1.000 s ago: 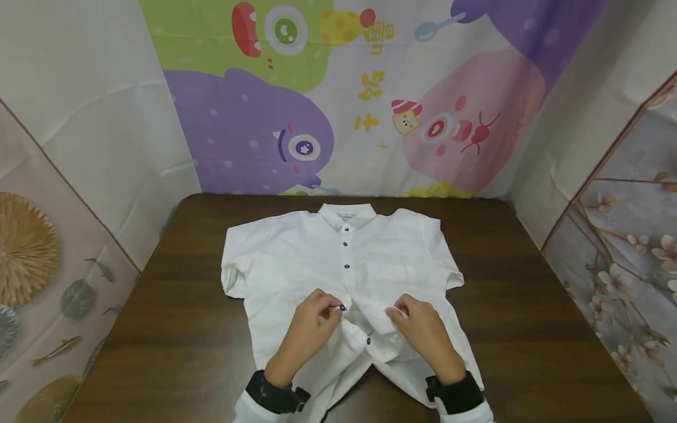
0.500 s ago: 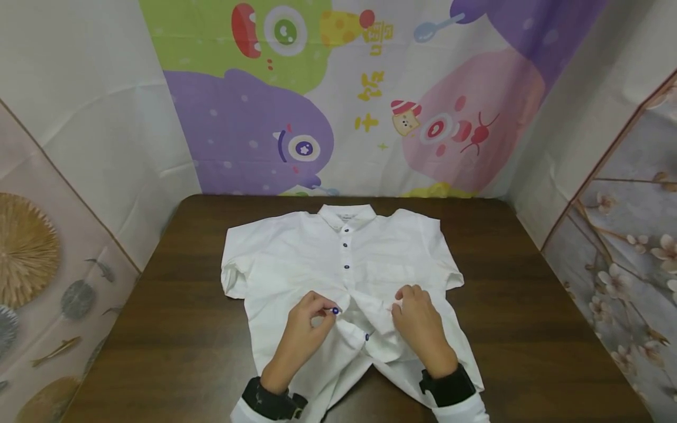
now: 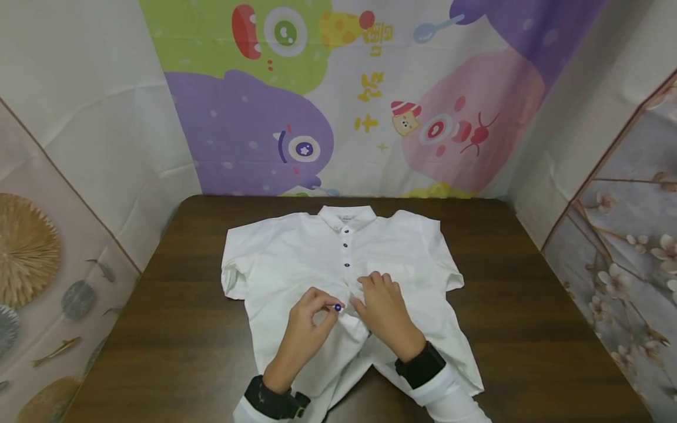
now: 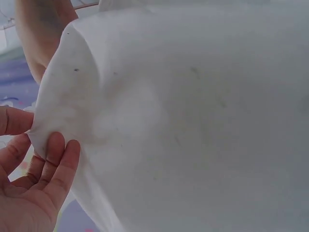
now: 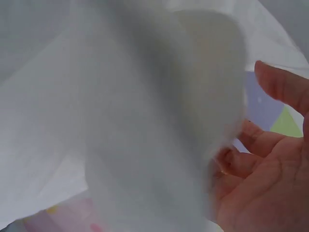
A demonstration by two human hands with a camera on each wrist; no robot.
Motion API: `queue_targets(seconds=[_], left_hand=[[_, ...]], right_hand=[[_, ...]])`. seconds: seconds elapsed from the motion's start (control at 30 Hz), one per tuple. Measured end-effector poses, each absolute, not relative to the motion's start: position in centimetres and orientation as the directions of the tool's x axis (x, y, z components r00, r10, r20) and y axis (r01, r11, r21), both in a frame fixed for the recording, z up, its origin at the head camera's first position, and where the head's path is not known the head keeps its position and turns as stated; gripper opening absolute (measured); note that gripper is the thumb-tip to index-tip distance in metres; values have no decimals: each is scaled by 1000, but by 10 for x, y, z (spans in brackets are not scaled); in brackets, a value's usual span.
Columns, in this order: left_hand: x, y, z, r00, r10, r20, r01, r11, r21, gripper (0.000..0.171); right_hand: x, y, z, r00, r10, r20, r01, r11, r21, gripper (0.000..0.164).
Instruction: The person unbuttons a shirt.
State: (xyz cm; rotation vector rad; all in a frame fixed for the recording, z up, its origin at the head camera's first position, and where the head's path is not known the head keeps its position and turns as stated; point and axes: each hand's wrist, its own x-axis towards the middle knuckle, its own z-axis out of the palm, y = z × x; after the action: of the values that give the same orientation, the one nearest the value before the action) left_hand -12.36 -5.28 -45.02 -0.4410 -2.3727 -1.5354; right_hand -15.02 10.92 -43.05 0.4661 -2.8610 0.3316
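A white short-sleeved shirt [image 3: 296, 252] lies front side up on the table, its collar [image 3: 346, 216] at the far side. Small dark buttons [image 3: 347, 265] run down the upper front. My left hand [image 3: 309, 326] pinches the front edge beside a blue button [image 3: 337, 307]. In the left wrist view, thumb and fingers of that hand [image 4: 43, 183] hold the cloth's edge. My right hand [image 3: 388, 314] is over the middle of the shirt, close to the left one. The right wrist view shows its thumb [image 5: 280, 84] apart from the fingers, beside blurred cloth.
The brown wooden table [image 3: 174, 329] extends on both sides of the shirt. A cartoon-printed cloth [image 3: 264, 129] hangs behind it. Patterned sheets stand at left [image 3: 32, 252] and right [image 3: 624, 282].
My right hand has let go of the right front edge and moved left to the middle. My left hand shifted slightly left, then a little back, still holding the edge by the button.
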Motion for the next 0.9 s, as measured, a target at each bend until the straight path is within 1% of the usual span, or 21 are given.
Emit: queue_targets(seconds=[0.3, 0.5, 0.57, 0.67, 0.9], left_hand=[[-123, -51, -443, -895, 102, 434, 438, 376, 816, 20], [-123, -50, -439, -889, 114, 444, 453, 368, 812, 21], [-122, -50, -439, -885, 120, 451, 462, 361, 810, 22], [-122, -50, -438, -880, 129, 457, 471, 357, 806, 22], [-124, -50, -436, -865, 170, 473, 500, 374, 781, 25]], right_hand=[[-162, 107, -433, -907, -317, 278, -374, 909, -184, 19], [-165, 107, -434, -867, -337, 367, -418, 893, -167, 11], [-166, 107, -434, -850, -340, 402, -434, 885, -167, 10], [-166, 109, -431, -841, -330, 429, -445, 873, -200, 9], [-170, 116, -422, -850, -249, 464, -414, 860, -298, 12]])
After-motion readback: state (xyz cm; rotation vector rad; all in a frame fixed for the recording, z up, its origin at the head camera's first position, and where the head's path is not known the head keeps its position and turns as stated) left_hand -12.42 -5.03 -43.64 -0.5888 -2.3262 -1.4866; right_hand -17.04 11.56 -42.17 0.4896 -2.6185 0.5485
